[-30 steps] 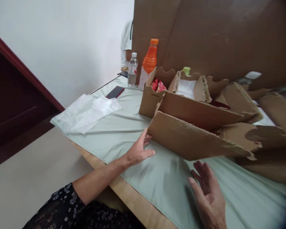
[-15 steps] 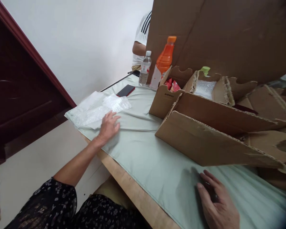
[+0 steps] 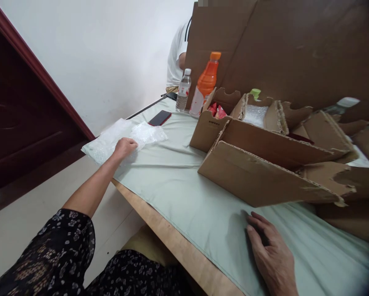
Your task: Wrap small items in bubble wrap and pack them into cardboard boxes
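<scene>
Sheets of clear bubble wrap (image 3: 149, 135) lie on the left end of the table, overlapping one another. My left hand (image 3: 125, 148) is on them with its fingers closed, pinching the bubble wrap at its near side. Its fingertips are partly hidden from me. My right hand (image 3: 273, 255) rests on the green cloth (image 3: 187, 205) at the lower right, thumb and fingers apart, holding nothing. Just beyond it stands a divided cardboard box (image 3: 258, 172) with open compartments.
Behind the bubble wrap lies a dark phone (image 3: 160, 118) with a red edge. A water bottle (image 3: 183, 90) and an orange drink bottle (image 3: 206, 82) stand beside a tall cardboard panel (image 3: 280, 45). Red packets (image 3: 217, 111) and more bubble wrap (image 3: 254, 115) fill compartments. Another person's white sleeve (image 3: 176, 53) shows behind.
My left hand has moved left onto the bubble wrap and its fingers have closed on it. The right hand stays open on the cloth. The view has shifted slightly.
</scene>
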`<state>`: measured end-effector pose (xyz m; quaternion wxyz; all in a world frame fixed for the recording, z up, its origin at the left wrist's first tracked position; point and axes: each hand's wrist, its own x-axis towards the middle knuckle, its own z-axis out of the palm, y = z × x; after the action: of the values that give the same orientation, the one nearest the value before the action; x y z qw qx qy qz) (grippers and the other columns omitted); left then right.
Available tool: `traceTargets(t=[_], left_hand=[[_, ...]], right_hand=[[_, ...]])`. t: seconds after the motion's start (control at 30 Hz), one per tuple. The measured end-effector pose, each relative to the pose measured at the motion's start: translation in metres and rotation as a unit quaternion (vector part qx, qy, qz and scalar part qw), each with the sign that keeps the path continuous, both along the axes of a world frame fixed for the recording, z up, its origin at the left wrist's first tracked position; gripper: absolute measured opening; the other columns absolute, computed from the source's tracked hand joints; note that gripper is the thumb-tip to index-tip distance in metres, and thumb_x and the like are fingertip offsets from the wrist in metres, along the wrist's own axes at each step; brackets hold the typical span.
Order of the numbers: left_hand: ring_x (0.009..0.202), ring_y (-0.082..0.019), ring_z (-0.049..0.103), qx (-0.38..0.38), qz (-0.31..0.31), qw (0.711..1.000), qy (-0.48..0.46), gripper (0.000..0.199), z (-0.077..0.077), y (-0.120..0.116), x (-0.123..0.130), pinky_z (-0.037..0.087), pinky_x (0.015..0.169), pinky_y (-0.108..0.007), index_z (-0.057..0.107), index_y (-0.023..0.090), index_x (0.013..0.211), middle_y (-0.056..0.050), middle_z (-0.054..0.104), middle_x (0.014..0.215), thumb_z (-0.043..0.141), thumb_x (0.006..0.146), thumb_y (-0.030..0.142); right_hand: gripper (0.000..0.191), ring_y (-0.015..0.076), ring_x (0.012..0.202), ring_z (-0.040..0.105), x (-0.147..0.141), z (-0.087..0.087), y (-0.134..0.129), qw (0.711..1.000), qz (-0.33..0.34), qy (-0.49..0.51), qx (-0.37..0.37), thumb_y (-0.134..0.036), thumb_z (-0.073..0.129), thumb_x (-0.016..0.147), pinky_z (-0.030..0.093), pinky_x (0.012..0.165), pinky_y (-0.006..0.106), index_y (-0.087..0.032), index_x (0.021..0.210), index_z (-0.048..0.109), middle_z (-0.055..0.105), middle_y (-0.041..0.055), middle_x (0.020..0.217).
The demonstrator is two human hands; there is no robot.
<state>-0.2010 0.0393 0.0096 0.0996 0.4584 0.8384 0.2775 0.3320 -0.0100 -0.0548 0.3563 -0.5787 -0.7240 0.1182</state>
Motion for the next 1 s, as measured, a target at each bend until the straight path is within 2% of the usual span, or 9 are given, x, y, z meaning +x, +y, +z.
traceTargets(t=[0.1,0.23,0.37,0.43,0.53,0.67,0.83,0.93,1.0], left_hand=[[0.063,-0.018,0.058,0.024,0.003,0.999,-0.035,0.017,0.017,-0.001,-0.004,0.042,0.062,-0.028,0.073,0.014,0.075,-0.001,0.064,0.064,0.060,0.075,0.025],[0.071,-0.017,0.058,0.085,-0.025,0.995,-0.041,0.024,0.046,-0.020,0.020,0.044,0.067,-0.026,0.072,0.014,0.086,-0.002,0.068,0.078,0.054,0.082,0.029],[0.081,-0.019,0.062,0.118,-0.195,0.973,-0.048,0.027,0.073,-0.058,0.063,0.047,0.072,-0.028,0.071,0.018,0.090,-0.003,0.071,0.088,0.055,0.088,0.040],[0.085,-0.020,0.064,0.105,-0.293,0.949,-0.046,0.027,0.083,-0.075,0.085,0.049,0.074,-0.029,0.071,0.020,0.090,-0.004,0.073,0.090,0.055,0.091,0.041],[0.081,-0.020,0.066,0.068,-0.385,0.919,-0.038,0.025,0.089,-0.090,0.121,0.050,0.074,-0.030,0.071,0.021,0.091,-0.003,0.073,0.087,0.052,0.094,0.038],[0.078,-0.019,0.066,0.066,-0.466,0.882,-0.018,0.021,0.068,-0.097,0.172,0.052,0.077,-0.031,0.069,0.022,0.091,-0.003,0.073,0.086,0.051,0.096,0.029],[0.077,-0.019,0.063,0.016,-0.538,0.842,0.021,0.020,0.021,-0.121,0.220,0.052,0.075,-0.031,0.066,0.021,0.085,-0.004,0.069,0.083,0.048,0.093,0.016],[0.075,-0.019,0.062,-0.010,-0.517,0.856,0.013,0.016,0.008,-0.137,0.235,0.049,0.072,-0.030,0.063,0.021,0.083,-0.003,0.067,0.084,0.050,0.092,0.015],[0.074,-0.018,0.061,-0.019,-0.493,0.870,-0.014,0.013,0.005,-0.143,0.241,0.048,0.070,-0.029,0.061,0.021,0.082,-0.002,0.066,0.083,0.052,0.090,0.015]], right_hand=[[0.035,0.0305,0.111,0.072,0.001,-0.001,0.001,1.000,0.006,0.004,0.004,-0.052,0.055,0.090,0.056,0.101,0.049,-0.025,0.100,0.075,0.076,0.0093,0.121],[0.032,0.0297,0.111,0.072,-0.001,0.001,-0.001,1.000,0.012,0.020,0.014,-0.048,0.054,0.092,0.056,0.102,0.049,-0.025,0.101,0.074,0.076,0.0086,0.119],[0.027,0.0299,0.112,0.072,-0.019,0.024,-0.016,0.996,0.034,0.041,0.071,-0.041,0.057,0.095,0.057,0.101,0.051,-0.023,0.110,0.071,0.076,0.0111,0.119],[0.026,0.0310,0.117,0.070,-0.038,0.046,-0.029,0.990,0.062,0.046,0.115,-0.035,0.060,0.096,0.056,0.102,0.053,-0.024,0.117,0.069,0.074,0.0122,0.125],[0.030,0.0323,0.119,0.069,-0.068,0.082,-0.048,0.976,0.114,0.049,0.181,-0.026,0.063,0.095,0.054,0.103,0.057,-0.027,0.124,0.067,0.071,0.0123,0.132],[0.029,0.0284,0.111,0.072,-0.092,0.104,-0.051,0.966,0.195,0.048,0.162,-0.021,0.060,0.097,0.059,0.097,0.050,-0.027,0.125,0.068,0.075,0.0104,0.123],[0.032,0.0251,0.113,0.071,-0.083,0.075,-0.046,0.965,0.253,0.023,0.063,-0.017,0.052,0.098,0.059,0.097,0.043,-0.025,0.124,0.068,0.073,0.0095,0.126],[0.039,0.0250,0.110,0.069,-0.072,0.057,-0.052,0.961,0.277,0.010,0.011,-0.009,0.046,0.090,0.058,0.092,0.041,-0.025,0.116,0.070,0.072,0.0094,0.125],[0.031,0.0238,0.098,0.070,-0.067,0.052,-0.057,0.960,0.273,0.033,-0.046,-0.011,0.047,0.086,0.058,0.085,0.037,-0.023,0.101,0.071,0.074,0.0082,0.111]])
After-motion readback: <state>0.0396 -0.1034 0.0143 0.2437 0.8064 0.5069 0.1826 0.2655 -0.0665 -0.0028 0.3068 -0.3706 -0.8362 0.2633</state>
